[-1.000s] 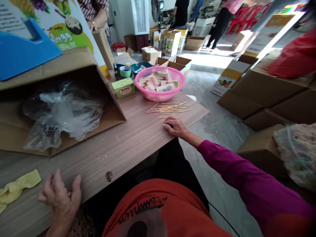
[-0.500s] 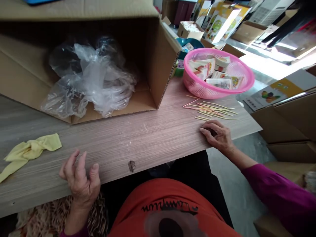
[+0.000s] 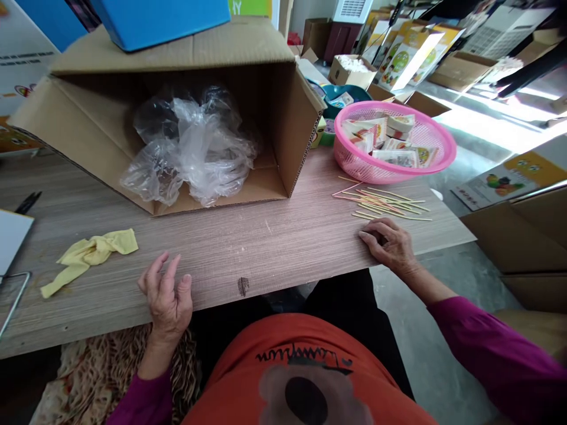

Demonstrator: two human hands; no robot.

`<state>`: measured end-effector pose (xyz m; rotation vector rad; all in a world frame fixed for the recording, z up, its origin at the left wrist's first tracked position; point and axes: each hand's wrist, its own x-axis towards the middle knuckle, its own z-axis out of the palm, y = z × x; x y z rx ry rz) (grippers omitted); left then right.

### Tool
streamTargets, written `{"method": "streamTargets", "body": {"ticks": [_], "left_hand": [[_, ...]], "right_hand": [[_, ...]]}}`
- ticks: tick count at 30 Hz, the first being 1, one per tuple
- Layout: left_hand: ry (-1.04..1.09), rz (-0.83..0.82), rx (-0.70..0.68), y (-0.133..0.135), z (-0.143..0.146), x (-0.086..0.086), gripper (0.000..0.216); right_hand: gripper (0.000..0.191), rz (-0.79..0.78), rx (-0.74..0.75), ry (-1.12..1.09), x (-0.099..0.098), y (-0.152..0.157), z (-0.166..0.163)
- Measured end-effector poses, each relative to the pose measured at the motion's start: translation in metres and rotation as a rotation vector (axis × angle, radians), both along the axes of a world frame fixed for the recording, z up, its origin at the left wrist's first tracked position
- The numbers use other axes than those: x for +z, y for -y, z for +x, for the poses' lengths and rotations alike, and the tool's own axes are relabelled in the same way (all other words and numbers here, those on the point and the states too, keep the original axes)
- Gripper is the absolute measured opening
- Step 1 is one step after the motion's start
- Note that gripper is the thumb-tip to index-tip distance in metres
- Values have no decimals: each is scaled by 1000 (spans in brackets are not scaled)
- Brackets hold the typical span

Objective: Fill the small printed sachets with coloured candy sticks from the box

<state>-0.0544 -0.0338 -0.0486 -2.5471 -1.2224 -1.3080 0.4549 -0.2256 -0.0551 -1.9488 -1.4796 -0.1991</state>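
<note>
My left hand point(image 3: 166, 295) rests at the near edge of the wooden table point(image 3: 248, 248), fingers loosely spread and holding nothing. My right hand point(image 3: 388, 245) lies on the table's right end with its fingers curled down onto the surface, just below a scatter of thin sticks point(image 3: 383, 202). I see nothing held in it. A pink basket point(image 3: 436, 154) with several small packets stands behind the sticks. A yellow cloth point(image 3: 88, 257) lies crumpled to the left of my left hand.
A large cardboard box point(image 3: 290, 127) lies on its side, open toward me, with clear plastic bags point(image 3: 195, 147) inside and a blue box point(image 3: 155, 20) on top. Cardboard cartons point(image 3: 527, 230) stand on the floor at right. A white sheet point(image 3: 11, 236) lies at far left.
The view has swung left and down from the room onto the table. My left hand now sits closer to the table's middle. My right hand stays by the sticks.
</note>
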Motion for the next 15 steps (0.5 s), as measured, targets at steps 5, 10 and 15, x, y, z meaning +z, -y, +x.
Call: {"method": "streamTargets", "body": {"ticks": [5,10,15], "left_hand": [[21,-11,-1,0,0,1,41],[13,-29,-28,0,-1,2,41],[11,-32,-40,-1,1,4,41]], "right_hand": [[17,12,19,0,2,-1,-1],[15,-4,37,0,4,0,-2],[14,-1,42,-1,5,0,-3]]}}
